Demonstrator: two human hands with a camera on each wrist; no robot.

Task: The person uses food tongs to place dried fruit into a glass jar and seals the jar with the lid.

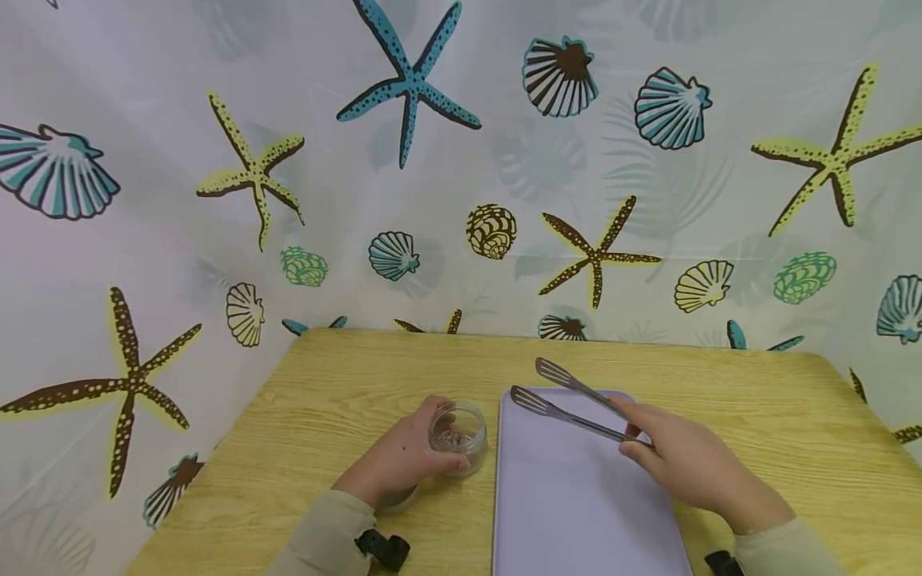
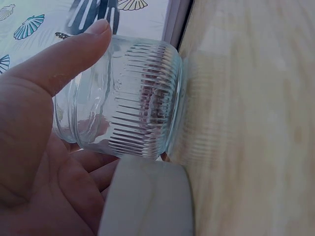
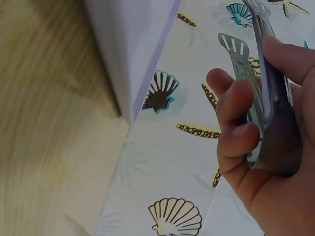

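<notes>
My left hand [image 1: 403,452] grips a small clear glass jar [image 1: 468,462] from its left side, thumb along the near side. In the left wrist view the ribbed jar [image 2: 133,98] stands upright on the wood, with something small and brownish-red in its bottom. My right hand [image 1: 684,456] holds metal tongs [image 1: 576,420] with slotted ends, raised over the lilac tray [image 1: 569,512]. The tong arms stand apart with nothing between them. Seen from the right wrist, the fingers wrap around the tongs [image 3: 275,113] near their bent end.
A pale round-sided object [image 1: 399,500] stands beside the jar, partly hidden under my left wrist. The wooden table [image 1: 360,368] runs back to a curtain [image 1: 446,184] printed with starfish and shells. The tray's raised rim is just right of the jar.
</notes>
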